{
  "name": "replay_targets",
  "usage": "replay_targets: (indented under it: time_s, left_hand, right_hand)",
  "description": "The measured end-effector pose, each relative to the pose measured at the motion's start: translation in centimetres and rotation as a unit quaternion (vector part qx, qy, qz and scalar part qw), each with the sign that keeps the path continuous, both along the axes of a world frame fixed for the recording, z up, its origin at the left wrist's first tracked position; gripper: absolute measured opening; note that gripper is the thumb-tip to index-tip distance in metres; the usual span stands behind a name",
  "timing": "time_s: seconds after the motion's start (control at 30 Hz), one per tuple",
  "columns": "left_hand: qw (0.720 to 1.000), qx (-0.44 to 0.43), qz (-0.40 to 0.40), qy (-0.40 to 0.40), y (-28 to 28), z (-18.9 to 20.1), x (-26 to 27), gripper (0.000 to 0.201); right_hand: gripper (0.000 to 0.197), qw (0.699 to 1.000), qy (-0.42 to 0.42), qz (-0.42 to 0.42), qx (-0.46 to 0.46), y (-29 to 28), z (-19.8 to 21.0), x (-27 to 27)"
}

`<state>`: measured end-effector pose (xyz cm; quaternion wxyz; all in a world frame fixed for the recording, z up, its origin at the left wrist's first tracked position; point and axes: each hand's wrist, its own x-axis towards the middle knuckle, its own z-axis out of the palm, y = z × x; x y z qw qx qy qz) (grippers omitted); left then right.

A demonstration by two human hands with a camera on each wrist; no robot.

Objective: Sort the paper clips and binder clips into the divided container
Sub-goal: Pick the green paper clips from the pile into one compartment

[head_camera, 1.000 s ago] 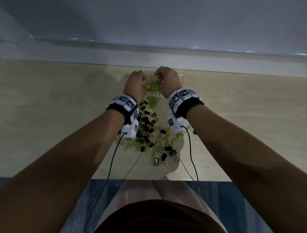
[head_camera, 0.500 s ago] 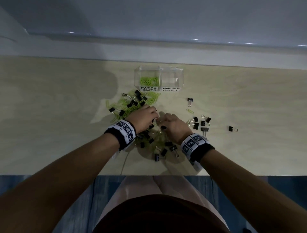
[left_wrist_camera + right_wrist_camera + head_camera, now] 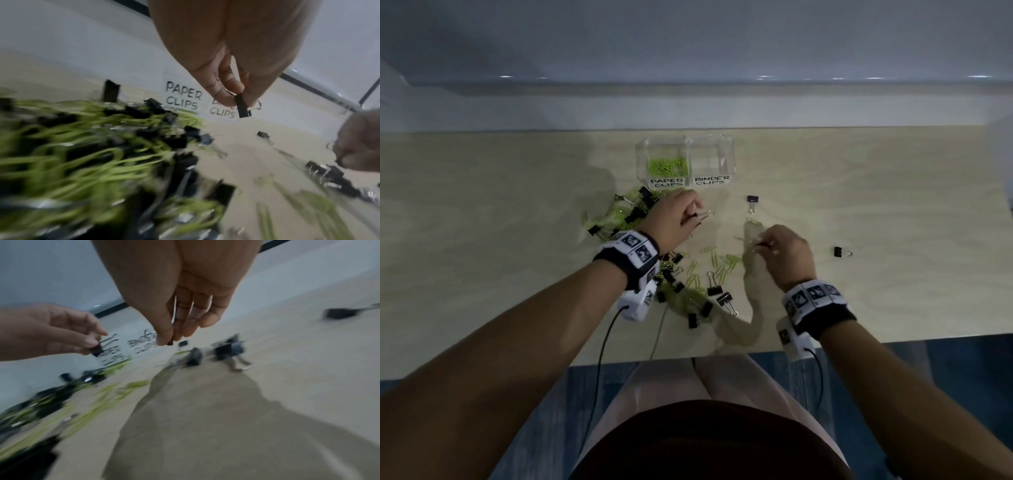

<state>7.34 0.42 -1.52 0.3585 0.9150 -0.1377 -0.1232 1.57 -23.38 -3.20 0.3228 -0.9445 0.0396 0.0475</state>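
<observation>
Binder clips [image 3: 242, 106] pinched in both hands [image 3: 677, 219] (one each); container [image 3: 728, 150] near far table edge.

Both hands have pulled back from the divided container [image 3: 685, 161] at twelve o'clock and come apart over the worktop [image 3: 482, 222]. The left hand [image 3: 676, 221] now pinches a black binder clip [image 3: 242, 106] just below the labels. The right hand [image 3: 786, 255], out at three o'clock, pinches another dark clip [image 3: 170, 341].
</observation>
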Motion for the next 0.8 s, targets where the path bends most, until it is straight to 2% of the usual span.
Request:
replay_targets:
  time_s: [0.1, 0.2, 0.27, 0.37, 0.43, 0.5, 0.6, 0.7, 0.8]
  left_hand:
    - [0.999, -0.052, 0.011, 0.009, -2.6, 0.2, 1.2, 0.022]
    - [0.999, -0.025, -0.019, 0.026, -3.6, -0.2, 1.2, 0.029]
    - [0.997, 0.052, -0.060, 0.018, -2.7, -0.7, 0.9, 0.030]
    - [0.984, 0.141, -0.103, 0.031, -0.3, -1.6, 0.5, 0.033]
    - [0.979, 0.162, -0.116, 0.041, 1.0, -2.0, 0.3, 0.031]
    - [0.978, 0.165, -0.120, 0.048, 1.2, -1.9, 0.3, 0.027]
    - [0.977, 0.166, -0.118, 0.062, 0.6, -1.7, 0.5, 0.023]
    - [0.979, 0.155, -0.110, 0.070, 0.2, -1.9, 0.9, 0.019]
    - [0.984, 0.125, -0.106, 0.066, -0.6, -1.6, 1.3, 0.014]
  right_hand:
    - [0.009, 0.996, -0.002, -0.082, -0.037, -3.2, -0.1, -0.3]
    - [0.015, 0.994, -0.042, -0.063, -0.084, -4.0, -0.1, -0.9]
    - [0.017, 0.994, -0.054, -0.017, -0.090, -3.1, -0.2, -1.7]
    - [0.017, 0.994, -0.018, 0.103, -0.040, -0.6, -0.4, -3.7]
    - [0.022, 0.983, 0.004, 0.183, -0.014, 1.1, -0.9, -5.1]
    - [0.033, 0.970, 0.035, 0.238, -0.026, 2.6, -1.2, -5.9]
    - [0.041, 0.969, 0.076, 0.232, -0.037, 3.8, -1.3, -6.3]
    - [0.020, 0.976, 0.037, 0.211, -0.026, 3.5, -1.3, -6.4]
    - [0.020, 0.981, 0.000, 0.186, -0.045, 1.4, -0.6, -6.2]
